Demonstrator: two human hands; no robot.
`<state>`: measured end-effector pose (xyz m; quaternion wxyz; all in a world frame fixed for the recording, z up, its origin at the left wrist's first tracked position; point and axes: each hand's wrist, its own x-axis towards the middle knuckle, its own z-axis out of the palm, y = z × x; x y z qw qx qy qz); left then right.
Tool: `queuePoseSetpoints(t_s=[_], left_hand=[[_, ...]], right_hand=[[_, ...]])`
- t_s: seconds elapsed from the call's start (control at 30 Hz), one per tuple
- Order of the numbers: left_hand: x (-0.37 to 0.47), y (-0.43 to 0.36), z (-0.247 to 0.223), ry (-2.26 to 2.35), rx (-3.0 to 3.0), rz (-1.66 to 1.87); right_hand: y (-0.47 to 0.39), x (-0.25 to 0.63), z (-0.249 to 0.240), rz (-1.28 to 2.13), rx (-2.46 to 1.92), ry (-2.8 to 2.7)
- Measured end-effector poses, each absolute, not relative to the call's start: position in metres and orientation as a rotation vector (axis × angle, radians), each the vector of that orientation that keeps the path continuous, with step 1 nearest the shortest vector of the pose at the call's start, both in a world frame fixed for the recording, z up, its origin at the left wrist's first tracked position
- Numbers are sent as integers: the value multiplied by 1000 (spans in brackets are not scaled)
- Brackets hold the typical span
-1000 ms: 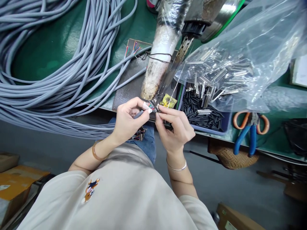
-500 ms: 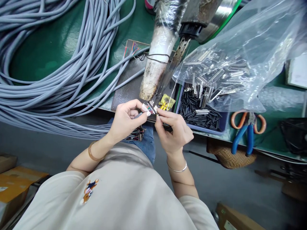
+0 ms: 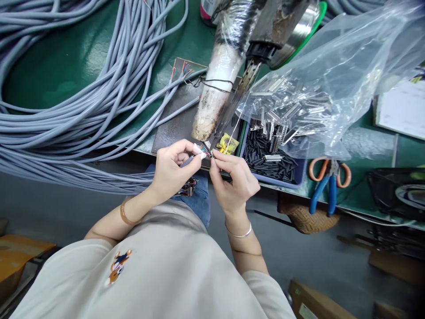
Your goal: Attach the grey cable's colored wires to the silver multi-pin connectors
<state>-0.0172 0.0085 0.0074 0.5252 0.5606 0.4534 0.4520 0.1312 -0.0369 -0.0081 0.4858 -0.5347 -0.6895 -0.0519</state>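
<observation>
My left hand (image 3: 175,166) is closed in a pinch on a grey cable whose coloured wires show at the fingertips. White wrapping covers part of its finger ends. A small multi-pin connector (image 3: 207,149) sits between my hands, with the wires running against it. My right hand (image 3: 235,181) pinches the connector's near end between thumb and index finger. Just above, the long metal tip of a soldering iron (image 3: 227,117) points down at the connector. A thin strand of solder wire (image 3: 236,126) hangs beside it. How the wires meet the pins is too small to tell.
Bundled grey cables (image 3: 99,106) cover the left bench. A plastic-wrapped nozzle (image 3: 212,84) hangs over a dark board (image 3: 168,128). At right are a blue tray (image 3: 300,177) of black sleeves, a clear bag (image 3: 352,66) of connectors, pliers (image 3: 328,184) and a solder spool (image 3: 295,37).
The view has turned slightly, so the tray, bag and pliers appear farther left. Both hands keep their pinch near the iron tip; the connector looks slightly turned.
</observation>
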Motion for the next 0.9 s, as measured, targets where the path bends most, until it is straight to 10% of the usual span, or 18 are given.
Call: queuePoseSetpoints(t_s=[0.9], left_hand=[[-18,5,1,1116,1461,1083]], right_hand=[[-39,133,-8,-292,-1305,-1770]])
